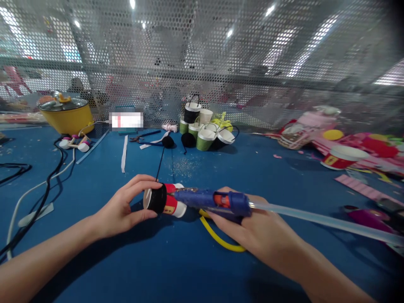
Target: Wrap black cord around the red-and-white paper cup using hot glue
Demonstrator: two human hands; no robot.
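My left hand [118, 208] grips a small red-and-white paper cup [177, 205] that lies sideways, its base toward the left. Black yarn [160, 198] is wound around the base end, and a strand runs from it back to a black yarn ball [168, 142]. In my right hand [259, 227] is a blue hot glue gun [202, 200], its fingers wrapped around the handle. The gun's nozzle tip is at the cup beside the yarn's edge; whether it touches is unclear. A long translucent glue stick [315, 218] sticks out behind. Below it curves a yellow cord [217, 237].
Small green and black buckets [206, 139] stand at the back, near a second black yarn ball [188, 139] and pliers [139, 137]. A yellow pot [67, 115] and cables [47, 185] lie left. Another red cup [342, 159] and pink craft pieces sit right. A perforated metal screen [202, 54] rises behind.
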